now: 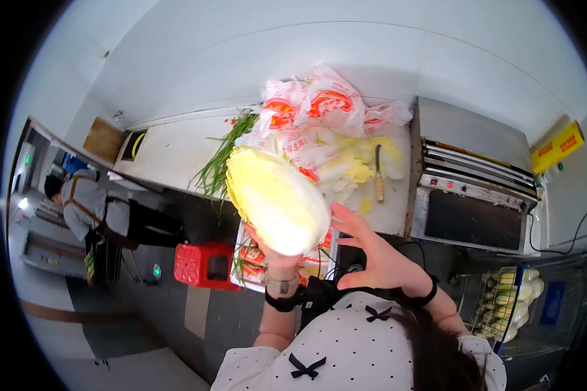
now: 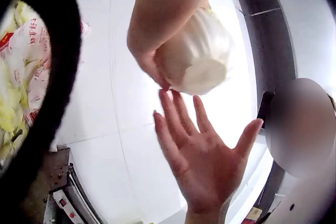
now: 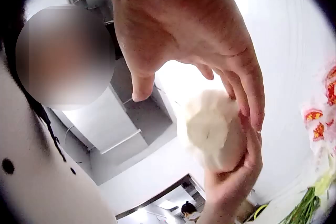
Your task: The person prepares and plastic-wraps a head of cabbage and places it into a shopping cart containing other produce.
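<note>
Evidently the step in hand is handling a single napa cabbage [image 1: 277, 199], which is held up in front of the person's body, well clear of the white worktop [image 1: 169, 153]; its yellow leafy end tilts up and toward the wall, while its pale, flat-cut base faces back toward the person.

The left hand [image 3: 239, 176] carries it from below and along one side, fingers curled firmly against the cabbage; the right hand [image 1: 375, 257] is just beside the base, its fingers spread and its thumb well apart from them, gripping nothing; whether those fingertips brush the cabbage or the other hand, I cannot tell.

On the worktop beyond lie loose cabbage leaves [image 1: 346, 171], a wooden-handled knife [image 1: 379, 188] that neither hand touches, and crumpled red-and-white plastic bags [image 1: 332, 101]; green onions [image 1: 225, 159] lie to the left of these, and a countertop oven [image 1: 473, 218] stands to the right.

As I judge it, the next move calls for the right fingers to close on the cabbage near its base, so that both hands share the weight; the left grip should remain firm meanwhile, since a head this bulky and smooth could roll out of one palm.
</note>
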The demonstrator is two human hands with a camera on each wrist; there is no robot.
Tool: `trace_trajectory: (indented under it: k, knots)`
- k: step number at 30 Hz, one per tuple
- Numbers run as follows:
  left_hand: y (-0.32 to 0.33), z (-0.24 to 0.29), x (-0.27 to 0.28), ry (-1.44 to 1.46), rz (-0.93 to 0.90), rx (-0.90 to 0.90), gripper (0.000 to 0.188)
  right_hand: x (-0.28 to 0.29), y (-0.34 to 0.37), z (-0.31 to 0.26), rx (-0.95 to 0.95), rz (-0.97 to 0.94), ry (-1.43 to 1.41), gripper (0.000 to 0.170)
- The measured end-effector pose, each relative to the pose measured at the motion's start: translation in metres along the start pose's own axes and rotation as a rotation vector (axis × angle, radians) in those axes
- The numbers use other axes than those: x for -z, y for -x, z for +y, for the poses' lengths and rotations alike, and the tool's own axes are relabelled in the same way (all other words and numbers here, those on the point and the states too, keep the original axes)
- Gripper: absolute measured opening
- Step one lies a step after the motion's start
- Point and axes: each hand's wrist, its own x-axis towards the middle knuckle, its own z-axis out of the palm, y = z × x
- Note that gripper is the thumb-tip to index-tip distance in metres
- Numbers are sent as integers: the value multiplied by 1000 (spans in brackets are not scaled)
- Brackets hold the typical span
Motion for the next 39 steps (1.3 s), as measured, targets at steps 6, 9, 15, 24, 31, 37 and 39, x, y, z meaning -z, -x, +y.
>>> trace_trajectory:
  k: [6, 9, 15, 24, 31, 37, 39]
  knots:
    - [-27, -25, -30, -402, 320, 352, 73, 10, -2, 17, -39, 340, 61, 105]
    - [-42, -32, -24, -178, 291, 596, 68, 16, 3, 8, -131, 454, 393, 96]
    - [-43, -49, -10, -146, 324, 687, 67, 21, 4, 21, -126, 637, 637, 89]
    - [-19, -38, -4, -525, 105, 72, 80, 19, -41, 58, 262, 482, -358, 101]
    - [-19, 59, 26, -237, 167, 398, 90, 35, -46, 70, 282, 181, -467, 98]
    - [12, 55, 35, -309, 506, 957, 98, 36, -58, 53, 232, -294, 245, 90]
    - [17, 58, 48, -394, 412, 1005, 99, 30, -59, 60, 214, -309, 230, 88]
